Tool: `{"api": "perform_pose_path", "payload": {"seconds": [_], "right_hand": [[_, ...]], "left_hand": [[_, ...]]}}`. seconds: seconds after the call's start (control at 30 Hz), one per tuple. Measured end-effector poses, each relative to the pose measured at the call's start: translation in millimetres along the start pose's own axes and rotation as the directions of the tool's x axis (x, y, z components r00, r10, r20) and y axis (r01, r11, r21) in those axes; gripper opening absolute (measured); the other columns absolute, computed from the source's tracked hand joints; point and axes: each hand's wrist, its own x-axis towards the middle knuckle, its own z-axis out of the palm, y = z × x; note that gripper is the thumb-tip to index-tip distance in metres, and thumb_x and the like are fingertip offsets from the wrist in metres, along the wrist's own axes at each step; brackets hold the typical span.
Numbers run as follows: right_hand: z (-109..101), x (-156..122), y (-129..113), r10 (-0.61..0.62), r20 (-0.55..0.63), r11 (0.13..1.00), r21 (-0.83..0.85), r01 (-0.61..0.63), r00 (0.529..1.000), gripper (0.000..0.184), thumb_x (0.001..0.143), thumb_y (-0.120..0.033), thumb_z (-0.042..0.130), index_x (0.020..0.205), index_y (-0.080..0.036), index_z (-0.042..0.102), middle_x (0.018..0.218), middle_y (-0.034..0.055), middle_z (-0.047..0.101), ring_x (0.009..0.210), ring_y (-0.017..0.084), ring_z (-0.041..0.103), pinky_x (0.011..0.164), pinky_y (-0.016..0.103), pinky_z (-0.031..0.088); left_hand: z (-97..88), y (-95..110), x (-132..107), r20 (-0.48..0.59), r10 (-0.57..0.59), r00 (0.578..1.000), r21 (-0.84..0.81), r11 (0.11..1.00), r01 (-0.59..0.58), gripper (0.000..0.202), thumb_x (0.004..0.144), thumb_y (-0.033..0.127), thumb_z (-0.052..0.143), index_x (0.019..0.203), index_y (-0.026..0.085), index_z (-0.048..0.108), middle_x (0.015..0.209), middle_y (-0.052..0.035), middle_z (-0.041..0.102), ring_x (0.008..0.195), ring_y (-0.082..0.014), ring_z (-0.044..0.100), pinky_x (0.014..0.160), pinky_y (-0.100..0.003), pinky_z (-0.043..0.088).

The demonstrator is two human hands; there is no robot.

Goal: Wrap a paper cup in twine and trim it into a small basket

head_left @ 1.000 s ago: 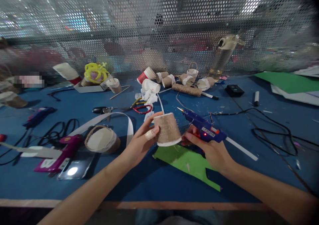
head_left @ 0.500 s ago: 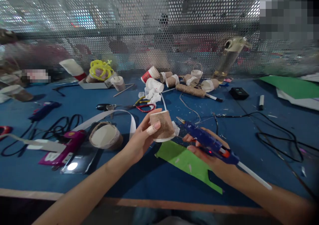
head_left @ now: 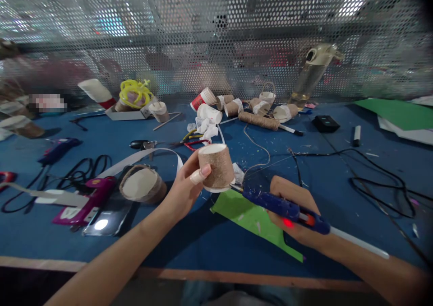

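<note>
My left hand [head_left: 184, 186] is closed around a small upside-down paper cup wrapped in brown twine [head_left: 216, 167], held just above the blue table [head_left: 216, 247]. My right hand [head_left: 294, 206] grips a blue hot glue gun [head_left: 282, 207] with a red light and a white glue stick at its back. The gun's nozzle touches the cup's lower rim on the right side. A green paper sheet [head_left: 253, 220] lies under both hands.
A twine-wrapped cup [head_left: 142, 185], a pink glue gun [head_left: 86, 202] and a white strip lie at left. Scissors [head_left: 189, 140], several paper cups [head_left: 209, 113], a twine spool [head_left: 259, 121] and a bottle [head_left: 313, 73] stand behind. Black cables [head_left: 372, 170] run at right. Perforated metal wall behind.
My right hand lowered and swung the glue gun down, bringing its nozzle to the cup's lower rim. My left hand turned the cup a little and kept hold of it.
</note>
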Motion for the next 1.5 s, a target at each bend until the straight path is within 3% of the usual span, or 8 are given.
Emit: {"api": "perform_pose_path", "payload": {"seconds": [0.27,0.53,1.0,1.5], "right_hand": [[-14.2,2.2,-5.5,0.03,0.142,0.996,-0.088,-0.017,0.989,0.028,0.077,-0.015,0.066,0.073,-0.023,0.04,0.072,-0.0042,0.04,0.059,0.012,0.039,0.056,0.029,0.026],[-20.3,0.4,-1.0,-0.018,0.263,0.986,-0.153,0.06,0.965,0.029,0.078,-0.013,0.067,0.079,-0.024,0.04,0.077,-0.0046,0.041,0.062,0.011,0.041,0.057,0.026,0.029],[-18.9,-1.4,-5.7,0.026,0.253,0.969,-0.245,0.038,0.967,0.025,0.079,-0.015,0.062,0.078,-0.023,0.038,0.076,-0.0041,0.039,0.062,0.011,0.041,0.057,0.027,0.027],[-17.1,-0.2,-5.4,0.01,0.223,0.972,-0.229,0.043,0.975,0.025,0.078,-0.013,0.061,0.076,-0.023,0.038,0.075,-0.0037,0.039,0.062,0.012,0.041,0.058,0.027,0.027]], "left_hand": [[-6.0,-5.1,1.3,0.011,0.085,0.996,0.094,0.992,-0.086,0.054,0.077,0.043,0.084,0.125,0.026,0.068,0.131,-0.0078,0.068,0.129,-0.0319,0.057,0.11,-0.041,0.044],[-8.6,-9.4,2.0,0.019,0.127,0.992,0.172,0.977,-0.128,0.046,0.08,0.038,0.083,0.123,0.031,0.07,0.129,-0.0029,0.069,0.126,-0.0249,0.058,0.106,-0.031,0.044],[-8.3,-8.7,0.1,0.045,0.138,0.989,0.201,0.969,-0.145,0.042,0.084,0.034,0.08,0.125,0.033,0.069,0.13,-0.0005,0.068,0.126,-0.0215,0.058,0.105,-0.027,0.044],[-6.0,-6.8,0.0,0.029,0.067,0.997,0.099,0.993,-0.07,0.048,0.085,0.039,0.077,0.131,0.027,0.068,0.135,-0.0077,0.068,0.134,-0.0317,0.056,0.115,-0.042,0.041]]}}
